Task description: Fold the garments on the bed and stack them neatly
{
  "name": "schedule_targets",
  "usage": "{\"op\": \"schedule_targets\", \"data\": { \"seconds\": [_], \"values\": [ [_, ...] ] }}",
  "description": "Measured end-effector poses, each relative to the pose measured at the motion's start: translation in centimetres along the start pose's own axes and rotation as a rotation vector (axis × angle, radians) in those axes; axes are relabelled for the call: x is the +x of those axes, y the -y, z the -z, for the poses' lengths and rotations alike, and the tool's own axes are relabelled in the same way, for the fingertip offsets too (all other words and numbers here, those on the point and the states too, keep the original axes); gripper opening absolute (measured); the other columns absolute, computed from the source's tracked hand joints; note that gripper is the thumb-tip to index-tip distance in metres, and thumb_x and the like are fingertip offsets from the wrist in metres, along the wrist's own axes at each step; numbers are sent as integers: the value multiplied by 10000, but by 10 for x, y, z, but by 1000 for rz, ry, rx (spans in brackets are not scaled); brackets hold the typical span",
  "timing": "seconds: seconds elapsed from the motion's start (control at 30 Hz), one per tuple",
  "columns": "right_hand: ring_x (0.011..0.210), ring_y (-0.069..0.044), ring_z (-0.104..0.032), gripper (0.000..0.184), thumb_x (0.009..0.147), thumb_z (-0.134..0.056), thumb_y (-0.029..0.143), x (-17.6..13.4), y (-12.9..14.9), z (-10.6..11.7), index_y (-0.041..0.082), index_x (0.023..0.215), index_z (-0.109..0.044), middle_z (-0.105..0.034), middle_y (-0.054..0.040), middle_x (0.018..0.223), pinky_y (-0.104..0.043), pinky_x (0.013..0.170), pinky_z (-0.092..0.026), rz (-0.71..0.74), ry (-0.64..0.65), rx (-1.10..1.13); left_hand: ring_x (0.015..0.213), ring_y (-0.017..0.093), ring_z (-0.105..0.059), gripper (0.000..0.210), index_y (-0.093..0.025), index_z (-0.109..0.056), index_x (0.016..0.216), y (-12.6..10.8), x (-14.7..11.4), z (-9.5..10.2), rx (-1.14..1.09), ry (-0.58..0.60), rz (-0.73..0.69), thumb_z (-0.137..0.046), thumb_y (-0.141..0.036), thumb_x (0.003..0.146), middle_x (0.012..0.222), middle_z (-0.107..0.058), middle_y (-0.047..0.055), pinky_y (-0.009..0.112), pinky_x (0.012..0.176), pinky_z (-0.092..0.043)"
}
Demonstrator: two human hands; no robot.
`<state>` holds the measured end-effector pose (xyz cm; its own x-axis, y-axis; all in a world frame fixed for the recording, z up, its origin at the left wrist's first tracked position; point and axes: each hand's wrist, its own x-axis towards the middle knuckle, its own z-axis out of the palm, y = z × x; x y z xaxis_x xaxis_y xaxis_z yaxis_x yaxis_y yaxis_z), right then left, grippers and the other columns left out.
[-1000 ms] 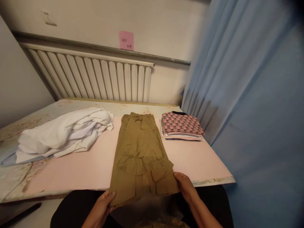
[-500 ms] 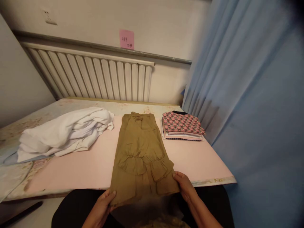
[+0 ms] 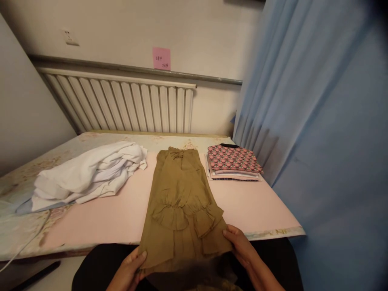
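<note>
An olive-brown garment (image 3: 178,190) with gathered, ruffled cuffs and a small knot at its far end lies lengthwise across the pink cloth (image 3: 115,218) on the table. Its near end hangs past the table's front edge, above my lap. My left hand (image 3: 132,264) pinches the near left corner between thumb and fingers. At the near right edge, my right hand (image 3: 238,242) grips the fabric the same way. The sleeve-like ruffled parts rest folded on top, between the two hands. Below the near hem, the area is dark and blurred.
A crumpled white cloth (image 3: 87,173) lies on the left. To the right sits a stack of folded clothes, topped by a pink patterned garment (image 3: 233,158). Behind the table are a radiator (image 3: 127,105) and a wall; a blue curtain (image 3: 303,121) hangs along the right side.
Both hands keep their hold on the garment, and its near end sits slightly lower in view. The whole scene has shifted a little as the head view tilted up.
</note>
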<state>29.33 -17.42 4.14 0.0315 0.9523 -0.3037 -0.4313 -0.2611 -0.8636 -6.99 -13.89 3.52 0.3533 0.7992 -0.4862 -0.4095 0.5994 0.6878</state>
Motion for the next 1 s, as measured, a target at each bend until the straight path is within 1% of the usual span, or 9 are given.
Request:
{"op": "schedule_targets", "data": {
  "seconds": [0.17,0.3,0.43,0.53,0.67,0.77,0.83,0.93,1.0],
  "values": [
    [920,-298,-684,370,681,-781,446,-25,11,-1,176,927,-720,-737,-114,907,-417,825,-513,-31,45,39,1127,328,-631,469,-213,-668,1175,-1,-29,-12,-7,15,-12,-762,-344,735,1167,-709,99,428,944,-529],
    [975,-320,-668,457,665,-781,482,-38,10,2,187,1007,-715,-726,-137,976,-434,849,-504,-67,52,47,1142,353,-617,553,-232,-643,1223,2,-42,-21,-18,-18,-7,-778,-380,707,1176,-704,102,453,923,-542],
    [1000,-328,-661,498,669,-781,469,-39,12,3,186,1071,-700,-719,-151,1014,-449,870,-492,-54,45,82,1164,353,-602,640,-245,-591,1291,0,-43,-26,-21,-22,-35,-784,-384,697,1226,-680,98,427,900,-554],
    [1007,-316,-662,482,701,-766,433,-28,22,-3,181,1102,-681,-718,-151,1023,-445,882,-490,-5,60,113,1153,338,-611,611,-245,-589,1283,-14,-33,-29,-62,-24,-82,-779,-324,708,1234,-677,87,401,887,-558],
    [1017,-302,-659,428,713,-748,423,17,39,-15,162,1045,-678,-720,-138,1012,-428,891,-496,86,52,116,1036,308,-674,377,-183,-655,1123,-52,6,-39,-146,-47,-145,-728,-236,757,1138,-717,105,385,812,-581],
    [1013,-298,-663,393,709,-726,431,73,51,-26,161,987,-665,-719,-127,1011,-431,890,-508,174,53,60,960,250,-701,213,-156,-647,1022,-85,54,-52,-184,-103,-196,-619,-111,816,1113,-720,114,369,801,-581],
    [985,-289,-676,402,729,-675,495,113,58,-31,171,965,-644,-717,-132,1019,-445,874,-523,242,-33,-66,934,215,-705,186,-148,-615,1029,-104,88,-60,-197,-85,-199,-558,-109,856,1139,-702,124,368,824,-576],
    [1022,-284,-669,483,819,-517,607,158,63,-37,171,998,-625,-695,-165,1079,-471,870,-529,289,-94,-182,977,222,-696,212,-120,-568,1030,-118,131,-68,-107,-85,-227,-454,-275,941,1169,-659,187,370,870,-557],
    [1035,-280,-664,518,840,-470,631,172,60,-40,174,1030,-623,-691,-161,1087,-481,884,-523,316,-119,-267,970,241,-698,372,-103,-549,1023,-117,150,-71,212,-150,-299,-346,-410,966,1145,-649,230,409,882,-549]
  ]
}}
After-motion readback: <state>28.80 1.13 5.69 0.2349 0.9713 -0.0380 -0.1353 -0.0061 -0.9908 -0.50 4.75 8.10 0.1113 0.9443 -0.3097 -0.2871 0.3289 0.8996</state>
